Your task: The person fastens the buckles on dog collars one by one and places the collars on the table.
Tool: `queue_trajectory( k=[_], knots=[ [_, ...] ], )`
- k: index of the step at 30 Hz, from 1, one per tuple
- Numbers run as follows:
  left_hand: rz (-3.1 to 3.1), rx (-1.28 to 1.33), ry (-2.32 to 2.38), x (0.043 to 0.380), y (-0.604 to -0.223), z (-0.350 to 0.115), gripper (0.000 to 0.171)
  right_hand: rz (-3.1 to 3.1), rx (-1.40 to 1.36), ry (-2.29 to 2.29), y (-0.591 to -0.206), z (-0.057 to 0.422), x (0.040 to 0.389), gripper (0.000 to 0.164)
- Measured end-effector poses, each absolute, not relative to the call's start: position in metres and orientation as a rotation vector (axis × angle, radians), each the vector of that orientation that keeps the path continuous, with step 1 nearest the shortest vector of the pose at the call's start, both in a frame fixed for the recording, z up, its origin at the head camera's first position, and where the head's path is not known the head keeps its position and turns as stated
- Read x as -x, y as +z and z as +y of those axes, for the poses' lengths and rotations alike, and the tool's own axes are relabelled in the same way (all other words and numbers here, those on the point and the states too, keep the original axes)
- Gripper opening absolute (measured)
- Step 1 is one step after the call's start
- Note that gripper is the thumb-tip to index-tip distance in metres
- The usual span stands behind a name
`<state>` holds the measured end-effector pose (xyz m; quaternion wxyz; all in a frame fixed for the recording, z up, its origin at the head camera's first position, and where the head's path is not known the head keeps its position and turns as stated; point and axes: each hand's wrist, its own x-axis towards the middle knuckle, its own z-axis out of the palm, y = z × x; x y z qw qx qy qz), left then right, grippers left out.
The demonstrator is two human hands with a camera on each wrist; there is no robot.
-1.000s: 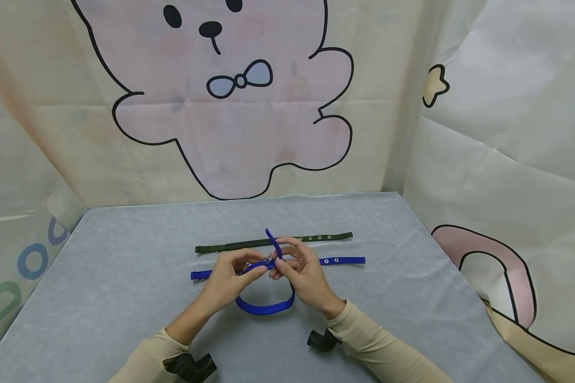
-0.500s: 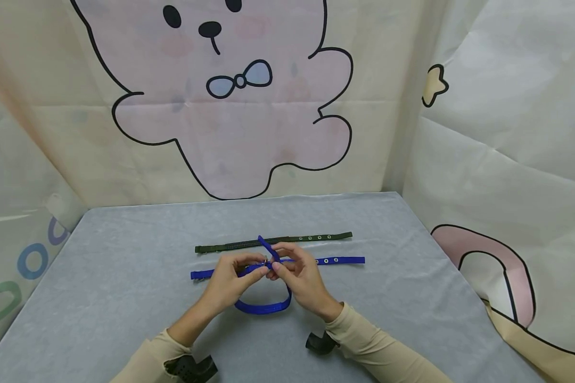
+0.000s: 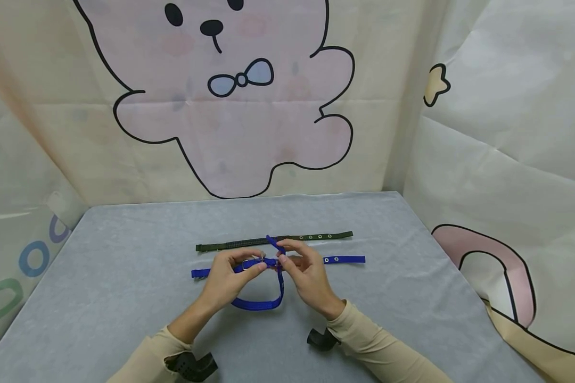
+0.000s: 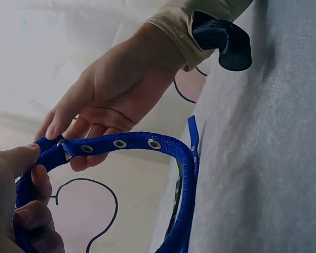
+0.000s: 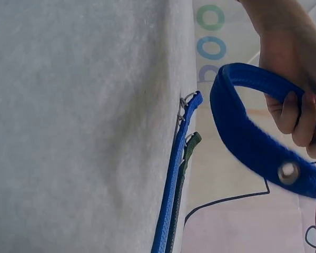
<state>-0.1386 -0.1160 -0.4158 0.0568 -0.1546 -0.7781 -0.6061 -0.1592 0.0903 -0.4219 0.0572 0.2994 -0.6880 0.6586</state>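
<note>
A blue collar (image 3: 256, 305) with metal eyelets is bent into a loop above the table. My left hand (image 3: 223, 281) pinches its buckle end between thumb and fingers. On the other side, my right hand (image 3: 311, 277) pinches the strap's free end, whose tip sticks up past the fingers. In the left wrist view, a metal loop (image 4: 68, 150) sits around the strap between both hands, with several eyelets beyond it. Behind the hands lies a second blue collar (image 3: 343, 259), stretched straight and partly hidden by them. The right wrist view shows the held loop (image 5: 237, 121) hanging from the left fingers.
A dark green collar (image 3: 244, 244) lies straight on the grey-covered table (image 3: 139, 298), beyond the second blue one. A printed curtain (image 3: 249, 133) stands behind the table's far edge. Dark wrist devices (image 3: 192, 367) sit at both sleeves.
The held loop has shifted slightly left. The right hand has drawn the free end a little to the right, and more strap shows between the hands. The lying collars have not moved.
</note>
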Motion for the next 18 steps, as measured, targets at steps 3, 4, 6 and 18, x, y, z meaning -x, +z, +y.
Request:
queue_trajectory(
  k=[3,4,6,18],
  knots=[
    [-2.347,0.462,-1.836,0.1379,-0.4146,-0.1169,0.021,-2.086,-0.915,1.934,-0.4214,0.0916,0.1595,0.020],
    [-2.345,0.463,-1.834,0.1377,-0.4142,-0.1174,0.021,-2.084,-0.925,1.923,-0.4211,0.0920,0.1599,0.018],
    [-2.339,0.466,-1.829,0.1375,-0.4134,-0.1184,0.022,-2.091,-0.940,1.901,-0.4203,0.0929,0.1607,0.016],
    [-2.304,0.518,-1.865,0.1379,-0.4122,-0.1226,0.021,-2.224,-1.032,1.747,-0.4149,0.0973,0.1608,0.013]
  ],
)
